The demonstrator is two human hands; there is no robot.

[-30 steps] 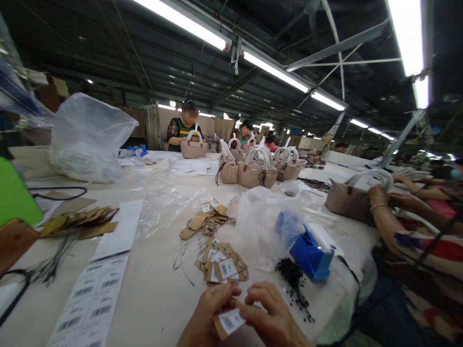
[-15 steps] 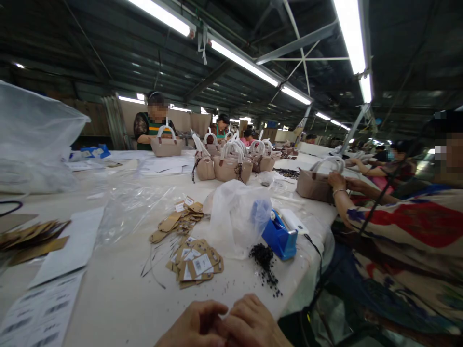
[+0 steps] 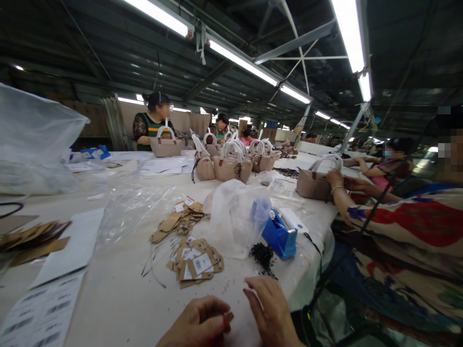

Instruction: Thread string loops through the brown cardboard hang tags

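- Kraft tags (image 3: 198,262) with barcode stickers are heaped just ahead of your left hand (image 3: 200,322), edges fanned out in all directions.
- Your left fingers are curled toward the thumb. Something brownish shows at the tips, but honestly can't tell whether that's a tag or just fingertip.
- Your right hand (image 3: 269,308) is looser, fingers reaching forward and slightly bent, nothing visible in it. Only a narrow gap between it and the left.
- Tight spot: that black clump (image 3: 262,255) sits right past your right fingertips, with the blue tape dispenser (image 3: 280,238) and cloudy plastic bag (image 3: 231,221) farther out.
- Most elbow room is left of your left hand, where pale tabletop (image 3: 123,299) runs across to the label sheet (image 3: 43,308).
- Its right edge slants in close beside your right hand, so not much space that way.
- Well beyond, ahead and right of your grip, a co-worker's hand (image 3: 335,179) is on a beige handbag (image 3: 311,185).
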